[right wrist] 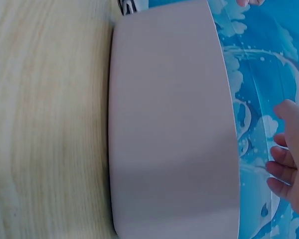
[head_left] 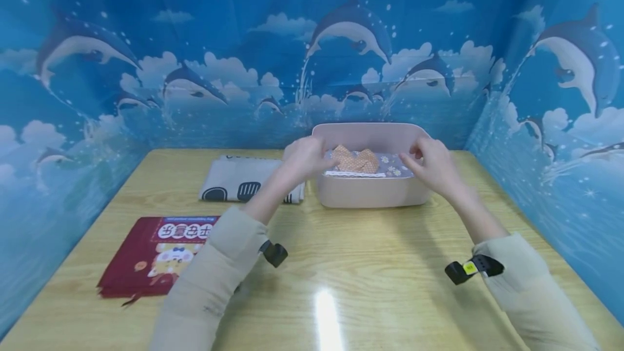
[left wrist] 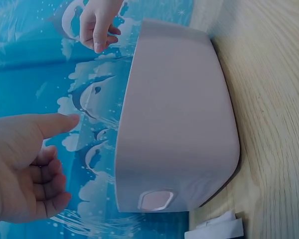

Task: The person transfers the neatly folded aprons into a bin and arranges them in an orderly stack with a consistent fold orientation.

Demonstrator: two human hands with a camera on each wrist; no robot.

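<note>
A pale pink plastic storage bin [head_left: 372,193] stands at the back of the table. Inside it lies a grey-purple floral cloth [head_left: 396,169] with white lace trim and a tan polka-dot bow [head_left: 356,160] on top. My left hand [head_left: 307,158] hovers by the bin's left rim, thumb stretched out and fingers loosely bent around nothing. Over the right rim is my right hand [head_left: 431,164], also holding nothing, its fingers slightly bent. In the left wrist view the left hand [left wrist: 32,167] appears above the rim, apart from the bin wall. The right wrist view likewise has the right hand [right wrist: 294,157] apart from the bin.
Left of the bin lies a folded light-grey cloth [head_left: 229,177] with dark printed shapes, partly behind my left arm. Dark red flat bags [head_left: 131,253] with a cartoon print are stacked nearer on the left. Blue dolphin-print curtains [head_left: 234,26] enclose the wooden table [head_left: 380,286].
</note>
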